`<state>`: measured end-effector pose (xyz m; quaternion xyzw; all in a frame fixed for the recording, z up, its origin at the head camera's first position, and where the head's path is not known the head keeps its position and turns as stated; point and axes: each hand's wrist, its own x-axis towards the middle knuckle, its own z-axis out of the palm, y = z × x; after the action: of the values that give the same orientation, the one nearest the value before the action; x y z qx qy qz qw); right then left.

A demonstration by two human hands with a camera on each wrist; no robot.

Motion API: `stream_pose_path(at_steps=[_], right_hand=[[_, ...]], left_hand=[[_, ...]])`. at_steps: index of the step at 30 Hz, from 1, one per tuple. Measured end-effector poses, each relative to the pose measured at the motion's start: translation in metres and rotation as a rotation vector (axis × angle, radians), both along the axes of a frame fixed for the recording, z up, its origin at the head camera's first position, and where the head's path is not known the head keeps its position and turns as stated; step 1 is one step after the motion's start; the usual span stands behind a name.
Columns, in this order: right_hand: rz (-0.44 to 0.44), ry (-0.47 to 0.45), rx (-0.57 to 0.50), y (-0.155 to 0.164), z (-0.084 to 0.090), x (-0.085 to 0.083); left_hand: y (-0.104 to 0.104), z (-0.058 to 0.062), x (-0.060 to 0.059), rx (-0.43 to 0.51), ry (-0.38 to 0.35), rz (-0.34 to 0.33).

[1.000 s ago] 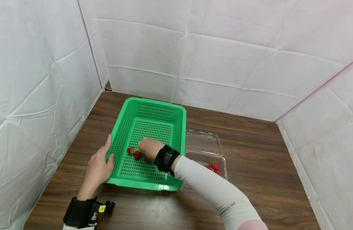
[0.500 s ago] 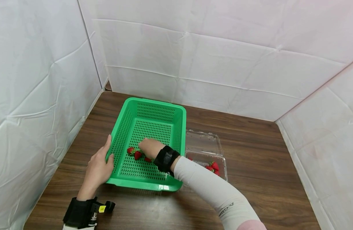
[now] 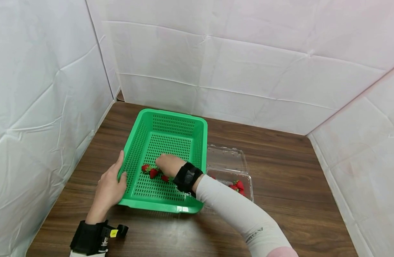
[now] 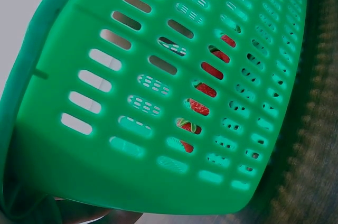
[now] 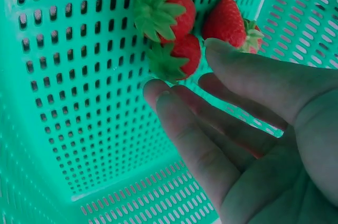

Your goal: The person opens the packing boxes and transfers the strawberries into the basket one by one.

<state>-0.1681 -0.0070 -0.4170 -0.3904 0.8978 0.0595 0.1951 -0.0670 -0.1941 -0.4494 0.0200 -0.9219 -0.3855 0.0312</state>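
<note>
A green slotted plastic basket (image 3: 132, 204) sits on the table, with my left hand (image 3: 109, 187) gripping its left rim; in the left wrist view only part of that hand shows at the bottom. Inside it lie several strawberries, among them a strawberry (image 3: 153, 173) left of my right hand and another strawberry (image 3: 165, 178) below it. My right hand (image 5: 264, 129) reaches into the basket, thumb and fingers spread apart beside a leafy strawberry (image 5: 185, 57) and a second strawberry (image 5: 224, 23). No fruit is gripped between them. Through the slots in the left wrist view, red strawberry patches (image 4: 199, 106) show.
Right of the basket stands a clear plastic clamshell box (image 3: 251, 189) with several strawberries (image 3: 238, 185) in it, its lid (image 3: 227, 159) folded back. My right forearm partly covers it. White sheeting (image 3: 248, 53) walls in the brown wooden table (image 3: 287, 171).
My right hand has shifted very slightly to the right inside the basket. The left hand, the basket and the clamshell box look the same.
</note>
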Motion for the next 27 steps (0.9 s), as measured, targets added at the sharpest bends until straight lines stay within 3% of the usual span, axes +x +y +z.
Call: stream_pose_path(at_steps=[6, 10, 20, 27], right_hand=[[-0.091, -0.075, -0.108, 0.004, 0.021, -0.002], [-0.092, -0.085, -0.181, 0.009, 0.037, 0.002], [-0.098, -0.017, -0.317, 0.031, 0.063, 0.018], [-0.168, 0.079, -0.453, 0.062, 0.082, 0.024]], left_hand=[[0.0, 0.0, -0.001, -0.004, -0.003, -0.005], [0.0, 0.001, -0.001, -0.008, -0.008, -0.006], [-0.001, 0.001, 0.0, -0.014, -0.019, -0.007], [0.0, 0.0, 0.001, -0.007, -0.01, -0.009]])
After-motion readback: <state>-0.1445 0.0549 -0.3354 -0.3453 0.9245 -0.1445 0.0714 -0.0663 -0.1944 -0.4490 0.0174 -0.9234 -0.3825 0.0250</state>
